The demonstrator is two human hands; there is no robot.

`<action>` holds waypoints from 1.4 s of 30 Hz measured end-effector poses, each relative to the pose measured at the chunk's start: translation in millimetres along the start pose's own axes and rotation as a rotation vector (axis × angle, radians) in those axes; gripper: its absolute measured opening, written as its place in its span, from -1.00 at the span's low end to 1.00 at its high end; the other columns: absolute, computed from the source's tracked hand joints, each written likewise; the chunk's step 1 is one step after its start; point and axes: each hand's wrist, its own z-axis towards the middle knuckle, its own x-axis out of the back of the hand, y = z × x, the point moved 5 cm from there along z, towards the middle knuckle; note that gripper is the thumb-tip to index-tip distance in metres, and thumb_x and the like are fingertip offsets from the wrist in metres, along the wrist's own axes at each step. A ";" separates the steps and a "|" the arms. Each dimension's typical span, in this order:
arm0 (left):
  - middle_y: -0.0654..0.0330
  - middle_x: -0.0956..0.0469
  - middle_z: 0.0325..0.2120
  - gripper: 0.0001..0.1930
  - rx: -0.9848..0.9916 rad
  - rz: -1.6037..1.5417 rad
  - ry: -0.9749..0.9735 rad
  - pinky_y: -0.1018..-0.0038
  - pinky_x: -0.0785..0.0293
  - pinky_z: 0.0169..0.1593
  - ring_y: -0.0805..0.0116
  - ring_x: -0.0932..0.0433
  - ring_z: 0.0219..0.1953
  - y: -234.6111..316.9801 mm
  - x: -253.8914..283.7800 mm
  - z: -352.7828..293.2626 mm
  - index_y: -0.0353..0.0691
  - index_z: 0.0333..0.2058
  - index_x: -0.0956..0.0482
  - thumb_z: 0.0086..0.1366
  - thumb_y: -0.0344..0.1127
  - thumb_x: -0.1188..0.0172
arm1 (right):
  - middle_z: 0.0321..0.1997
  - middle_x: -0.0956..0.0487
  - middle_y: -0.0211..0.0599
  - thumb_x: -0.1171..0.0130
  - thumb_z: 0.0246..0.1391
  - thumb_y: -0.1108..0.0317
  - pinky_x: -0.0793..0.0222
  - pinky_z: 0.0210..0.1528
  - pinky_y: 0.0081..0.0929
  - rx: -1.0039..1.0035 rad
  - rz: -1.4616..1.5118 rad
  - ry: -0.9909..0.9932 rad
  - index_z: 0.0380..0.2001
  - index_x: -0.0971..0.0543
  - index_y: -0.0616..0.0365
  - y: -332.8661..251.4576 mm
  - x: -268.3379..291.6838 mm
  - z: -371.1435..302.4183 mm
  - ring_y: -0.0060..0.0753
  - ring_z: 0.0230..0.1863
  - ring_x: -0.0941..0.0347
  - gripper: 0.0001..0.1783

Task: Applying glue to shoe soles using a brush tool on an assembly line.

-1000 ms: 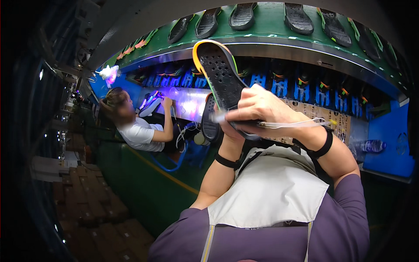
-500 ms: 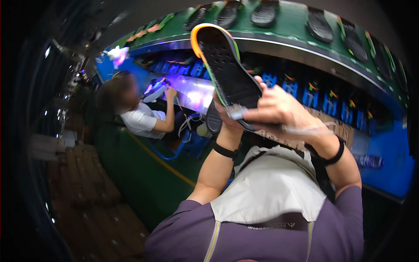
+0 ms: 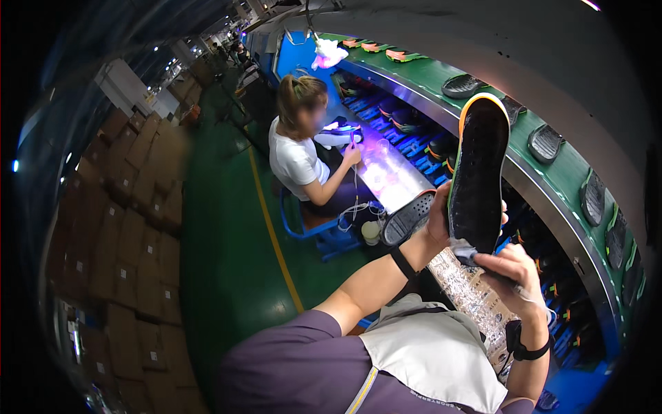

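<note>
My left hand [image 3: 438, 214] grips a long shoe sole [image 3: 477, 176] by its edge and holds it up, tilted. The sole's inner face is black, and its rim is orange and pale at the top end. At the sole's lower end, my right hand [image 3: 516, 274] pinches a small greyish-white cloth [image 3: 463, 248] against it, index finger stretched along it. Just left of my left hand is a grey sole with holes [image 3: 407, 219]; whether my hand touches it cannot be told.
A green conveyor [image 3: 507, 90] bearing several soles curves along the right. Shoes on blue supports [image 3: 414, 141] line the shelf beneath. A seated co-worker [image 3: 300, 145] handles a shoe under purple light. Stacked cartons [image 3: 131, 262] stand left; foil-like sheeting [image 3: 458, 286] covers the bench by me.
My view has turned left, bringing the floor and cartons into sight. The sole and both hands now appear further right and lower, and the cloth is still at the sole's lower end.
</note>
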 end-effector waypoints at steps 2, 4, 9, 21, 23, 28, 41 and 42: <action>-0.32 -0.51 0.18 -0.02 0.038 -0.003 -0.002 -0.04 -0.63 0.21 -0.25 -0.60 0.17 -0.8 6.3 3.5 -0.33 0.38 -0.34 0.40 0.51 0.12 | -0.47 -0.55 -0.38 -0.58 -0.18 0.43 -0.33 -0.18 -0.27 0.158 0.127 -0.175 -0.07 -0.79 0.04 -5.5 -6.0 3.5 -0.21 -0.37 -0.45 -0.52; -0.33 -0.50 0.19 0.01 0.044 0.019 -0.051 -0.04 -0.62 0.22 -0.26 -0.60 0.18 5.2 11.9 5.2 -0.37 0.38 -0.33 0.39 0.52 0.11 | -0.48 -0.57 -0.40 -0.60 -0.19 0.42 -0.37 -0.18 -0.30 0.136 0.230 -0.329 -0.04 -0.80 0.00 -4.1 -5.1 4.6 -0.26 -0.36 -0.49 -0.48; -0.37 -0.48 0.19 0.14 0.116 -0.005 -0.034 -0.11 -0.63 0.19 -0.32 -0.58 0.17 12.2 11.7 0.3 -0.46 0.39 -0.27 0.30 0.61 0.05 | -0.33 -0.58 -0.25 -0.49 0.04 0.39 -0.39 -0.12 -0.19 0.115 0.144 -0.113 0.01 -0.74 0.12 3.0 -12.8 15.2 -0.13 -0.28 -0.48 -0.59; -0.41 -0.51 0.12 0.03 0.341 0.164 -0.064 -0.02 -0.67 0.13 -0.26 -0.62 0.11 4.2 4.3 8.8 -0.48 0.37 -0.31 0.39 0.49 0.18 | -0.34 -0.63 -0.26 -0.50 0.02 0.38 -0.43 -0.09 -0.27 0.039 0.260 -0.336 -0.02 -0.78 0.09 -1.8 -10.1 -11.1 -0.13 -0.22 -0.54 -0.61; -0.39 -0.54 0.11 -0.03 0.370 0.138 -0.050 -0.01 -0.68 0.13 -0.26 -0.65 0.08 6.3 2.9 12.0 -0.51 0.36 -0.30 0.42 0.40 0.14 | -0.34 -0.64 -0.29 -0.50 0.03 0.38 -0.43 -0.07 -0.29 -0.121 0.248 -0.072 -0.03 -0.78 0.07 8.2 3.2 -9.8 -0.15 -0.22 -0.53 -0.63; -0.13 -0.70 -0.05 -0.39 0.486 0.292 0.084 0.25 -0.75 -0.03 0.10 -0.76 -0.13 6.1 21.9 28.0 -0.44 0.19 -0.52 0.49 0.05 -0.02 | -0.32 -0.64 -0.32 -0.50 0.02 0.42 -0.45 -0.17 -0.30 0.114 0.091 -0.253 0.00 -0.76 0.07 5.1 -8.2 -13.0 -0.19 -0.27 -0.52 -0.59; 0.16 -0.73 -0.12 -0.63 0.845 0.540 0.106 0.53 -0.67 -0.05 0.48 -0.72 -0.17 -13.8 13.1 45.5 -0.32 0.07 -0.64 0.56 -0.14 -0.08 | -0.27 -0.60 -0.38 -0.47 0.04 0.32 -0.40 0.01 -0.27 -0.066 -0.226 -0.225 -0.02 -0.73 0.00 12.6 -0.4 -18.3 -0.22 -0.06 -0.54 -0.62; 0.16 -0.73 -0.13 -0.63 0.845 0.565 0.152 0.53 -0.67 -0.08 0.49 -0.72 -0.19 -13.7 13.3 44.5 -0.31 0.08 -0.64 0.56 -0.13 -0.09 | -0.27 -0.60 -0.38 -0.46 0.04 0.32 -0.39 0.00 -0.25 0.001 -0.187 -0.245 -0.01 -0.73 0.00 10.0 -3.4 -19.1 -0.22 -0.09 -0.52 -0.61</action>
